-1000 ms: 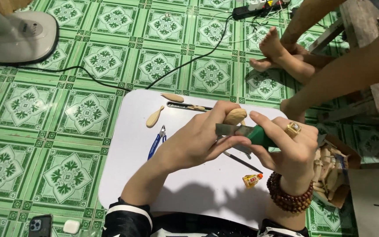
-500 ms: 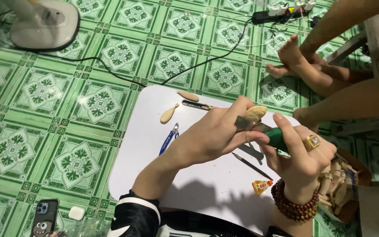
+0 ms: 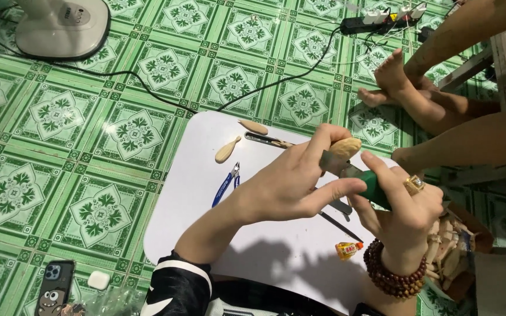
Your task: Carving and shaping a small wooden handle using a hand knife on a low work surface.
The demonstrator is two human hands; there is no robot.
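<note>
My one camera sits on my head, looking steeply down. It sees my hands close up over the white table. Green tiled floor fills the rest.

Pale matt wood piece, glossy floor tiles

Open worktop nearest the person, clutter at the far edge

Left of the blue pliers the white worktop lies bare to its edge; beyond them a wooden piece and a metal tool block the far edge, and right of them both hands crowd the space.
</note>
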